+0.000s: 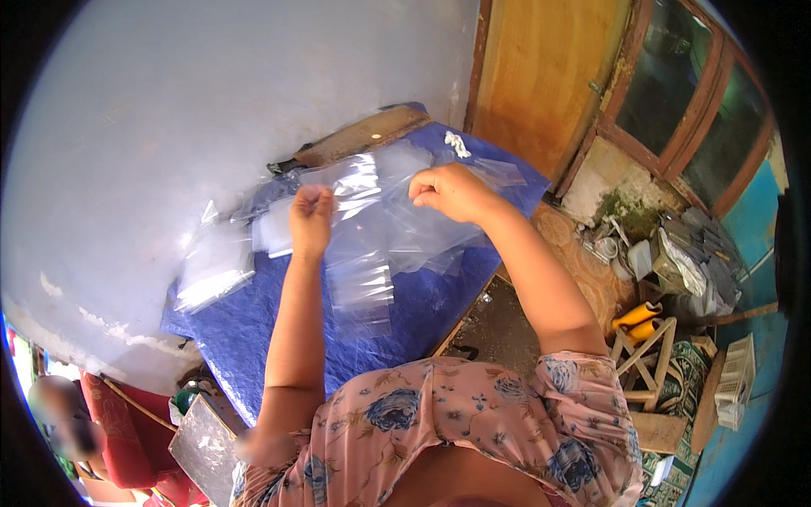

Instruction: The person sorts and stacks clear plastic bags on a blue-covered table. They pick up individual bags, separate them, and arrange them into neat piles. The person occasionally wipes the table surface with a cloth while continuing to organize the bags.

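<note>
My left hand (310,218) pinches the edge of a clear plastic bag (355,180) between thumb and fingers, above a table covered with a blue tarpaulin (386,355). Bent inward to the right of it, my right hand (450,190) has its thumb and fingers curled close together. Whether thin film lies between those fingertips is hard to tell. Overlapping clear bags (361,285) run down the middle of the tarpaulin, and more loose clear bags (421,237) spread under my right hand. A stack of clear bags (215,272) lies at the left, by the wall.
A wooden board (361,136) lies along the wall at the table's back. White crumpled material (457,144) rests near the far corner. A wooden door (545,76) stands beyond. Right of the table are piled household items (690,253), yellow boots (637,322) and a wooden frame (652,367).
</note>
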The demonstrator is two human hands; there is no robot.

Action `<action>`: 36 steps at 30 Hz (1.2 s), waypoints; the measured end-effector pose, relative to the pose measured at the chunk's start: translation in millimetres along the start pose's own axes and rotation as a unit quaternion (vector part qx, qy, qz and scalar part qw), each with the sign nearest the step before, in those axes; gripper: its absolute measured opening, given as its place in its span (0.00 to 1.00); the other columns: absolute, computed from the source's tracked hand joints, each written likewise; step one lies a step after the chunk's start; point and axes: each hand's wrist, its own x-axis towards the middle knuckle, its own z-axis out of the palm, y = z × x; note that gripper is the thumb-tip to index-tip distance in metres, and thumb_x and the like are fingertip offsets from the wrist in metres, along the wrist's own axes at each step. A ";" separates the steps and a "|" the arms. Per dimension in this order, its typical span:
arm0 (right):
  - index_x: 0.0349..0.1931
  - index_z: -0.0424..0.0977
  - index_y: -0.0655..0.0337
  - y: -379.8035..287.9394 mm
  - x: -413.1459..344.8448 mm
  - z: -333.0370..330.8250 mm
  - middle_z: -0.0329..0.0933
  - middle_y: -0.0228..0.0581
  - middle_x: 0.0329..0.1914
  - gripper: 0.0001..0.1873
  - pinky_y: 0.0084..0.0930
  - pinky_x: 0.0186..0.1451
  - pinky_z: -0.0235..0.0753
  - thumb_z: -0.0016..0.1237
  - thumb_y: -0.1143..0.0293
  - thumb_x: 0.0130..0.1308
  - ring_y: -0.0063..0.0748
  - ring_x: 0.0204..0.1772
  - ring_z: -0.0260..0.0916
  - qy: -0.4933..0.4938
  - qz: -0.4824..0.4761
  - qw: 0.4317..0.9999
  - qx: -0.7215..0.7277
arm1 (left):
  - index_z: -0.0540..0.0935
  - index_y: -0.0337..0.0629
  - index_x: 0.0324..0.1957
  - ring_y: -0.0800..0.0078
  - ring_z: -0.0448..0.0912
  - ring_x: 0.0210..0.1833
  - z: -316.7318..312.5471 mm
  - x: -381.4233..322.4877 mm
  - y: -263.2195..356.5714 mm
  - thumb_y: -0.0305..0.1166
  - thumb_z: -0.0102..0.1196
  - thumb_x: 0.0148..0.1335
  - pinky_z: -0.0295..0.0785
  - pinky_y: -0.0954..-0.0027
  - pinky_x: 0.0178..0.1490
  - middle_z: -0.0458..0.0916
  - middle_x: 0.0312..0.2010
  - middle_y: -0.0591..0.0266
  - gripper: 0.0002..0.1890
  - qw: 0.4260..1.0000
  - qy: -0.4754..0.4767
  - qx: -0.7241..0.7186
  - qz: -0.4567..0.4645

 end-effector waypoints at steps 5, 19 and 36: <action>0.30 0.73 0.62 -48.3 3.4 -31.5 0.77 0.38 0.33 0.04 0.26 0.40 0.70 0.51 0.73 0.53 0.33 0.37 0.73 -0.051 -0.095 0.992 0.068 | 0.75 0.39 0.34 0.84 0.69 0.28 28.0 -8.4 20.2 0.27 0.49 0.61 0.65 0.81 0.33 0.74 0.27 0.70 0.03 0.999 -0.044 0.019 0.013; 0.29 0.71 0.63 -44.0 27.1 -21.3 0.72 0.35 0.21 0.04 0.22 0.29 0.66 0.49 0.72 0.55 0.24 0.24 0.64 0.077 -0.088 0.991 0.067 | 0.74 0.39 0.42 0.74 0.75 0.35 64.7 -30.2 67.3 0.33 0.48 0.61 0.71 0.72 0.40 0.77 0.34 0.62 0.11 0.942 -0.125 -0.257 -0.174; 0.34 0.75 0.55 108.3 -69.7 81.7 0.75 0.41 0.32 0.12 0.35 0.41 0.71 0.56 0.63 0.49 0.42 0.37 0.72 -0.135 0.144 0.976 -0.095 | 0.75 0.40 0.31 0.85 0.63 0.19 -13.3 -1.7 50.3 0.30 0.50 0.62 0.57 0.82 0.23 0.70 0.17 0.71 0.05 0.997 0.054 -0.049 -0.033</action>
